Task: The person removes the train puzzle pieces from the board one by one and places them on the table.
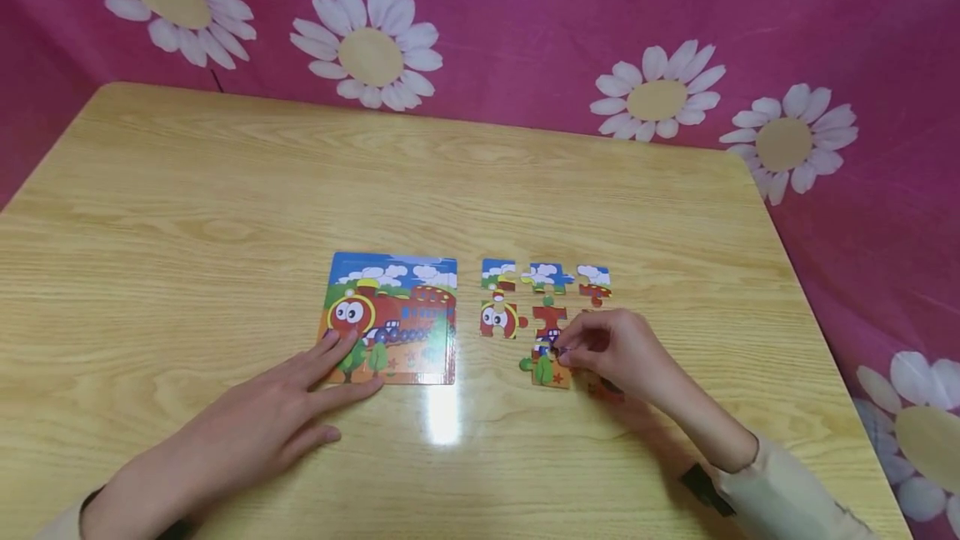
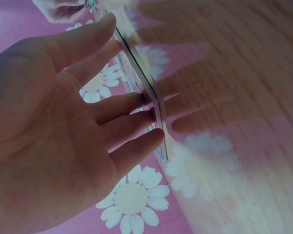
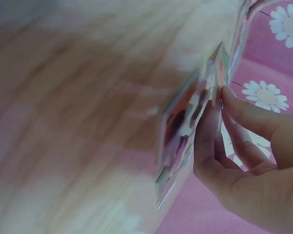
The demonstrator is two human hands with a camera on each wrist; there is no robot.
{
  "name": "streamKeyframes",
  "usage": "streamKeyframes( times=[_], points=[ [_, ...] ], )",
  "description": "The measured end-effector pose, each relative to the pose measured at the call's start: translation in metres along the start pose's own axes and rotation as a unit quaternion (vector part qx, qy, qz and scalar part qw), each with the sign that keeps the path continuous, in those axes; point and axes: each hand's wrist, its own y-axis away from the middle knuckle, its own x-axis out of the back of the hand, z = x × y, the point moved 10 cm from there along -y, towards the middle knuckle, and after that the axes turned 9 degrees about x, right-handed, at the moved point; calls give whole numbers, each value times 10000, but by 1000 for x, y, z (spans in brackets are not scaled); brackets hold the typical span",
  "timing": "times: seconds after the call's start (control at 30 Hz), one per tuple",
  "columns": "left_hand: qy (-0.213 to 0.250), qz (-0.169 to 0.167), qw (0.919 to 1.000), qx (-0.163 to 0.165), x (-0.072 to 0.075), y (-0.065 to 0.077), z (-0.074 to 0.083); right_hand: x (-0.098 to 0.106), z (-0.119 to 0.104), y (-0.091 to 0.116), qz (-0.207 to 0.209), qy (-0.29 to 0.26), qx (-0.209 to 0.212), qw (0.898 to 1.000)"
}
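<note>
My left hand (image 1: 273,407) rests with extended fingers on the lower left of a picture board (image 1: 427,315) showing a red train with eyes. In the left wrist view, the fingertips of the left hand (image 2: 63,112) touch the thin board's edge and face. To the board's right lie several jigsaw pieces, among them an eyes piece (image 1: 495,319) and a cloud piece (image 1: 549,276). My right hand (image 1: 618,352) pinches a jigsaw piece (image 3: 220,70) between thumb and forefinger, near the tree piece (image 1: 546,372). The fingers partly hide the pieces under them.
The pieces lie in loose rows on a wood-grain table (image 1: 262,173). Top right in the group is another cloud piece (image 1: 595,277). A dark piece (image 1: 606,390) shows partly below my right hand. A pink cloth (image 1: 510,23) with white daisies hangs behind the table.
</note>
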Motion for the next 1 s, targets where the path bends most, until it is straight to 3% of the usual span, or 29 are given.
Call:
streamKeyframes(
  times=[0.2,0.57,0.77,1.0],
  points=[
    [11,19,10000,-30,1,-1,0,0,3,3,167,297,-76,9994],
    [-123,245,9995,-173,5,-1,4,4,-6,2,328,520,220,9979],
    [-146,406,9987,-258,7,-1,5,-7,-20,-11,286,20,463,9985],
    [-118,251,9996,-56,7,-1,2,-34,-63,-41,-120,-513,935,9942]
  ],
)
